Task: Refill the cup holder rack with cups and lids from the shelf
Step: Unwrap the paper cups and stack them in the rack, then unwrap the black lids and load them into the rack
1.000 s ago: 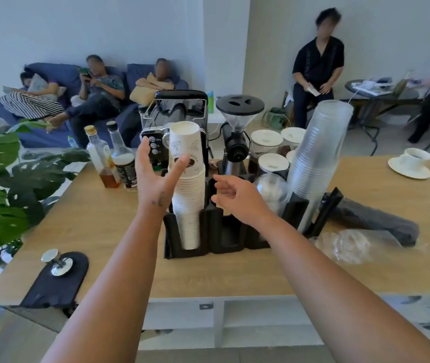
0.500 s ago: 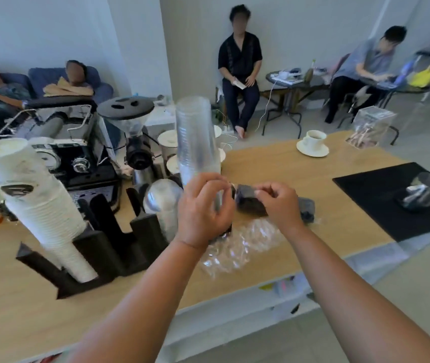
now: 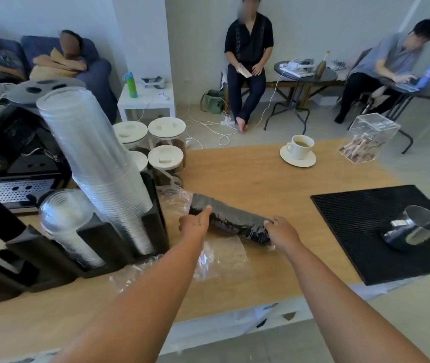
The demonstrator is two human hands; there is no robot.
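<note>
On the tabletop [image 3: 247, 179], right in front of the person, both hands are at a long dark roll. The right hand [image 3: 283, 233] has its fingers curled round the right end of the roll of black lids [image 3: 230, 218], so it is holding it. The left hand [image 3: 195, 225] is at the other end, with one finger lying straight along the roll. Its other fingers are hidden, so I cannot tell if it grips or only touches.

One hand at each end makes sense, because the roll is long and could bend or slip. The roll looks wrapped in shiny clear plastic, which I think keeps the lids clean and together. That plastic will likely have to come off before the lids can go in.

Just under the left arm lies a loose clear wrap [image 3: 224, 255], flat and empty.

Just left of the roll stands the black cup holder rack [image 3: 157, 218]. A tall stack of clear cups [image 3: 96, 153] leans in its nearest slot, and clear round lids [image 3: 62, 216] sit in the next one. The slots tilt back, so the stacks lean and do not fall forward.

Well apart on the right, a metal jug [image 3: 415, 227] sits on a black mat [image 3: 352, 218]. A white cup [image 3: 301, 146] stands on the far side.
</note>
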